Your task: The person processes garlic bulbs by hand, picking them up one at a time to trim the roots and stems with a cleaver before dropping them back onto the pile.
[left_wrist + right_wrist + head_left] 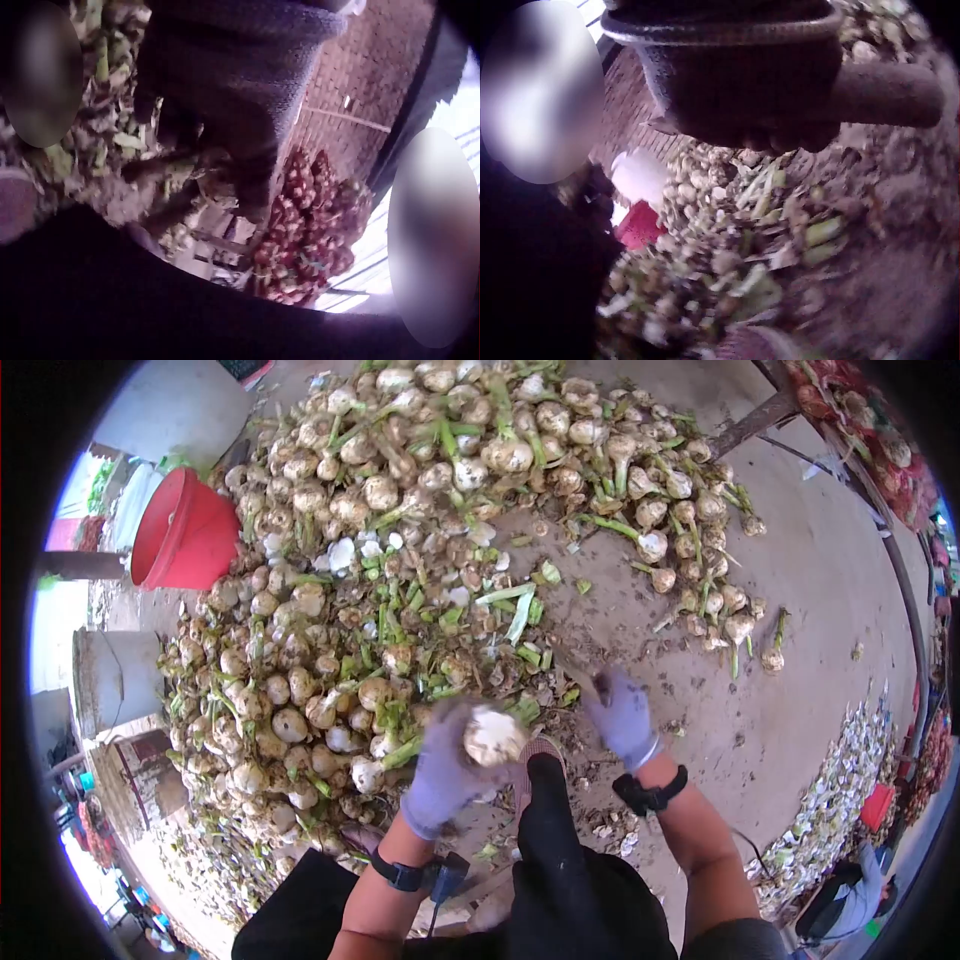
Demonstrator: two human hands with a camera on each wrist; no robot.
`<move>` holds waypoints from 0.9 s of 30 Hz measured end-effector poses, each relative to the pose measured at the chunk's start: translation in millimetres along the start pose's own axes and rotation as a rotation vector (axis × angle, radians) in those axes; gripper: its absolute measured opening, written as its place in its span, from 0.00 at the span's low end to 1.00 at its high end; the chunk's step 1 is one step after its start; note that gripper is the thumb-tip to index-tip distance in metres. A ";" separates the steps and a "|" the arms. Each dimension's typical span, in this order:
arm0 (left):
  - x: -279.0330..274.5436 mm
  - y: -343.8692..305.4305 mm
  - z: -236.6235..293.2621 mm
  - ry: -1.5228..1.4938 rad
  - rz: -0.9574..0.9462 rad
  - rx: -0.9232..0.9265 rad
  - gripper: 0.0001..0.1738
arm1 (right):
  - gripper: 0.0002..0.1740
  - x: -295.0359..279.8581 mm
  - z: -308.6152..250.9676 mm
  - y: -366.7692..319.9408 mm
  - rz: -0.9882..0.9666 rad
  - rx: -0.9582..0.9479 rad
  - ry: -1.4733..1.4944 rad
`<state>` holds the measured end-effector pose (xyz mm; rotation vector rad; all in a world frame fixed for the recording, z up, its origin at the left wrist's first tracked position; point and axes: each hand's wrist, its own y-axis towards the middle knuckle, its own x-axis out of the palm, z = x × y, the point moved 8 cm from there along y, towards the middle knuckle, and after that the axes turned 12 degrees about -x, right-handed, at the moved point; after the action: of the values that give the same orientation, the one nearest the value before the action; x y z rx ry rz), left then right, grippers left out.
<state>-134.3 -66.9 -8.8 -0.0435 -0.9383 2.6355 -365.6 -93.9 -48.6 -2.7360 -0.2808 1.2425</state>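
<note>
In the head view the left hand, in a pale purple glove, holds a large whitish garlic bulb just above the shoe. The right hand, gloved alike, is apart from the bulb on its right, curled round a tool whose thin, blurred end points up and left. The right wrist view shows a thick round handle sticking out of the dark right hand. Dim in the left wrist view, the left hand has its fingers bent down; the bulb is hard to make out there.
Heaps of garlic bulbs with stalks lie to the left and far side, cut stalks and peel between them. A red bucket stands at the far left. More garlic covers ground at right, near a seated person.
</note>
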 end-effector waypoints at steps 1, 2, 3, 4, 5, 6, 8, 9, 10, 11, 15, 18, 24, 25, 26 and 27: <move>-13.4 5.0 10.6 0.128 0.181 0.075 0.40 | 0.22 -0.7 -3.5 -9.3 -0.062 0.184 0.178; -24.1 6.1 20.2 0.248 0.366 0.147 0.39 | 0.22 -1.1 -12.1 -12.6 -0.045 0.184 0.173; -22.7 7.8 20.7 0.187 0.352 0.160 0.38 | 0.23 13.4 -17.7 -22.7 -0.140 0.259 0.304; -15.3 6.5 21.8 0.182 0.344 0.159 0.38 | 0.24 26.7 -23.8 -32.5 -0.237 0.335 0.436; -5.9 6.5 14.2 -0.123 0.248 0.061 0.37 | 0.24 27.0 -31.4 -35.8 -0.234 0.341 0.432; 3.7 6.0 5.9 -0.419 0.145 -0.038 0.37 | 0.24 27.2 -45.6 -34.6 -0.230 0.269 0.480; 11.1 3.3 0.9 -0.477 0.092 -0.032 0.36 | 0.24 26.2 -57.7 -28.2 -0.206 0.185 0.525; 16.2 -1.8 7.0 -0.655 0.046 -0.038 0.35 | 0.23 24.7 -61.0 -23.4 -0.174 0.097 0.486; 21.4 -8.9 11.7 -0.834 -0.001 -0.050 0.34 | 0.21 24.2 -61.5 -20.8 -0.147 0.012 0.445; 19.2 -16.7 15.8 -0.922 0.008 -0.034 0.32 | 0.20 40.9 -42.9 -19.7 -0.272 0.058 0.258; -85.2 -54.9 -12.8 -0.923 0.474 0.265 0.32 | 0.23 28.0 48.7 6.1 0.115 -0.072 -0.344; -123.7 -73.9 7.2 -1.612 0.086 0.517 0.41 | 0.27 -62.4 89.4 57.8 0.503 0.191 -0.380; -67.6 -26.7 -22.0 -1.171 0.078 0.036 0.32 | 0.27 -70.9 136.5 109.8 0.350 0.342 -0.281; -46.7 -13.7 -21.5 -0.966 0.042 -0.044 0.32 | 0.27 -59.8 112.7 103.7 0.336 0.197 -0.215; -30.0 -1.0 -17.8 -0.784 0.040 -0.083 0.31 | 0.27 -55.8 63.5 91.3 0.323 0.008 -0.033; -17.2 9.3 -17.1 -0.604 0.047 -0.128 0.31 | 0.28 -52.1 8.0 72.7 0.298 -0.180 0.157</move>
<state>-118.5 -68.9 -29.3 0.7425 -1.2957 2.6677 -396.8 -175.9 -29.4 -3.0994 0.0357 1.1008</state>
